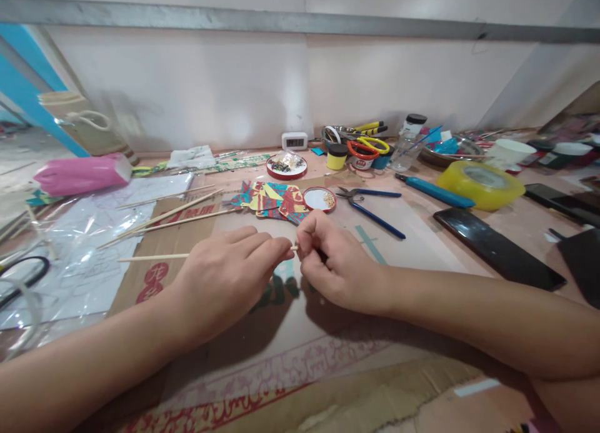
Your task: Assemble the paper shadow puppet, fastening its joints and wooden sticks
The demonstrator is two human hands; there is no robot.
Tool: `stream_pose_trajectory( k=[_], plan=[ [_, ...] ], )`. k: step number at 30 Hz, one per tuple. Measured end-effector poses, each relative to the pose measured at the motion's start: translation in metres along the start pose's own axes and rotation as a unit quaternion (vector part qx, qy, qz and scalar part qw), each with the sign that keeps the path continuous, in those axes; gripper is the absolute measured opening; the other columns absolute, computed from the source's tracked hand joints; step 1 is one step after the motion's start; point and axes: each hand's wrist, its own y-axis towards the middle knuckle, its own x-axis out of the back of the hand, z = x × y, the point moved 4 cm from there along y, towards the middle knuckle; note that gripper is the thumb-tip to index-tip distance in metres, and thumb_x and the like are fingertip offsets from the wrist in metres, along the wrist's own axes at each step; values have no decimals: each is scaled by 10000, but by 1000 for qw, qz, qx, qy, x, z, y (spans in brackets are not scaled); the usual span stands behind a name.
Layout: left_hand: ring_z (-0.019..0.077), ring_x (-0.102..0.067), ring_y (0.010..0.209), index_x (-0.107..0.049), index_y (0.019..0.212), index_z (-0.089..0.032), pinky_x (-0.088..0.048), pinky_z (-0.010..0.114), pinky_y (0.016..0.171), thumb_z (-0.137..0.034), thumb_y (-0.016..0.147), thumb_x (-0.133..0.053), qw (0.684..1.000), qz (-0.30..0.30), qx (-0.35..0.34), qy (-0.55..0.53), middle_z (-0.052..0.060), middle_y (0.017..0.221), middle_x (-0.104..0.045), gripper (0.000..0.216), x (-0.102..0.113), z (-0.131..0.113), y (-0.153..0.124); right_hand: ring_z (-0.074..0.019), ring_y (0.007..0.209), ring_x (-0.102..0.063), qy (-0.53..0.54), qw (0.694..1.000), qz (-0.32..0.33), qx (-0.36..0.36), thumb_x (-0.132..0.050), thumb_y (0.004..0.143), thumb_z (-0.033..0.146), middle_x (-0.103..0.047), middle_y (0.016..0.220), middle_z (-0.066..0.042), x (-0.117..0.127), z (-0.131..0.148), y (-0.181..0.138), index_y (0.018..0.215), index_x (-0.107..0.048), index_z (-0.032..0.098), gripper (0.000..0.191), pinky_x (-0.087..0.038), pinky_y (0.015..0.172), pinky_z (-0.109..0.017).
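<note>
My left hand [229, 277] is closed around a thin bamboo stick [152, 257] that juts out to the left over flat cardboard [290, 333]. My right hand [328, 261] pinches the stick's right end, fingers curled; the two hands almost touch. Just beyond them lies a colourful painted paper puppet [272, 199] with further bamboo sticks [169, 217] running off to its left. A small round red lid [319, 199] holding tiny bits sits right of the puppet.
Blue-handled pliers [370, 205], a blue knife [435, 192], a yellow tape roll [480, 184] and a black phone [497, 248] lie to the right. Scissors, paint jars and a bead dish [287, 165] stand at the back wall. Clear plastic sheets and a pink roll [82, 174] lie left.
</note>
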Motion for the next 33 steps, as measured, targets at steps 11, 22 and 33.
stream_pose_trajectory(
  k=[11, 22, 33],
  plan=[
    [204, -621, 707, -647, 962, -134, -482, 321, 629, -152, 971, -459, 1000, -1, 6, 15, 47, 803, -698, 189, 3, 3, 0, -86, 523, -393, 84, 996, -26, -29, -459, 818, 99, -424, 676, 80, -3, -7, 1, 907, -367, 238, 190, -333, 489, -219],
    [198, -610, 672, -648, 974, -106, -484, 317, 602, -96, 949, -455, 999, -21, -26, -1, 47, 784, -697, 195, 2, 2, -1, -102, 537, -374, 133, 987, -17, -84, -438, 843, 132, -411, 676, 74, -6, -6, -1, 881, -382, 244, 131, -299, 500, -238],
    [193, -624, 720, -644, 1041, -121, -475, 312, 651, -126, 972, -425, 995, -19, -66, 68, 52, 837, -714, 230, -3, 8, -6, -100, 524, -326, 328, 926, 18, -188, -436, 846, 176, -402, 564, 106, -12, -9, 8, 902, -388, 234, 94, -261, 515, -233]
  ],
)
